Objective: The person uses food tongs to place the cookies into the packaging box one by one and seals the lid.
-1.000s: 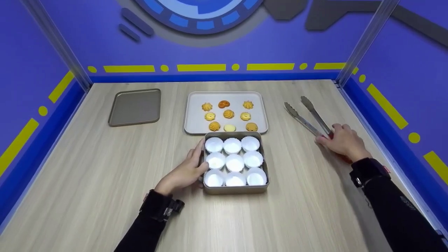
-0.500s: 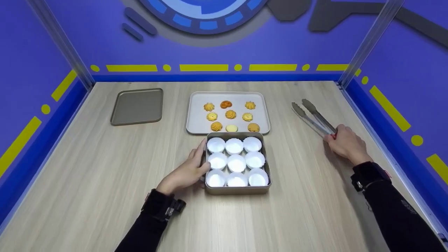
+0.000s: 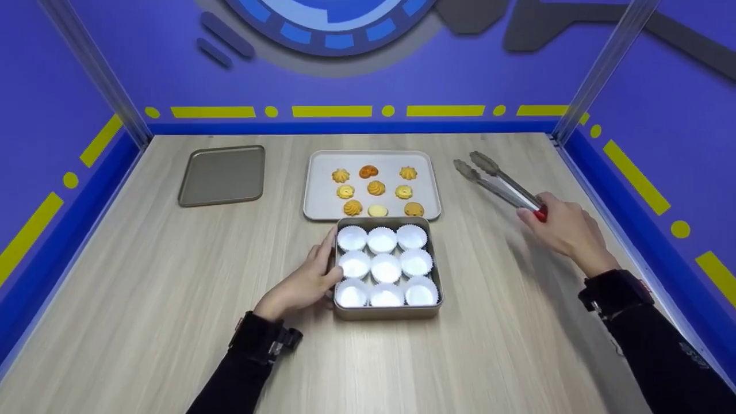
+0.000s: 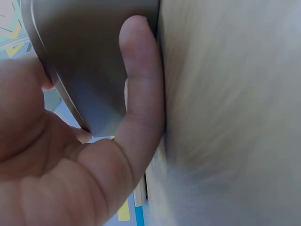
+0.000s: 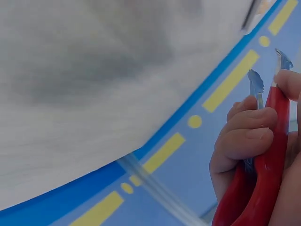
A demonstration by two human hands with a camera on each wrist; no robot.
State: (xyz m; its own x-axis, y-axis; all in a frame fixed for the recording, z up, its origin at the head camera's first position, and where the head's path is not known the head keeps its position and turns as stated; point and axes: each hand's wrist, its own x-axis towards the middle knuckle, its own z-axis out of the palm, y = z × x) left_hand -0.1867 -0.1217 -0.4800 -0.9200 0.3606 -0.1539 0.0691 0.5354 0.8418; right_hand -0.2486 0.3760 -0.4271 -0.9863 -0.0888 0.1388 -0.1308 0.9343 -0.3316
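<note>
In the head view, a square metal tin [image 3: 397,312] with several white paper baking cups [image 3: 386,268] stands at the table's middle. My left hand [image 3: 302,284] holds its left wall, thumb over the rim; in the left wrist view a finger [image 4: 141,80] lies along the tin's wall [image 4: 84,61]. My right hand [image 3: 569,229] grips red-handled metal tongs [image 3: 506,187] above the table at the right, their tips apart and pointing away to the left. The right wrist view shows fingers [image 5: 249,136] curled round the red handles [image 5: 270,165].
Behind the tin lies a pale tray [image 3: 319,201] with several cookies [image 3: 375,188] of different shapes; the tin's far edge overlaps its front rim in view. A flat brown metal tray or lid [image 3: 223,175] lies at the back left. Blue walls [image 3: 368,86] enclose the table [image 3: 230,276].
My right hand has lifted the tongs off the table, and their tips have swung leftward with a narrower gap. The left hand and the tin have stayed in place.
</note>
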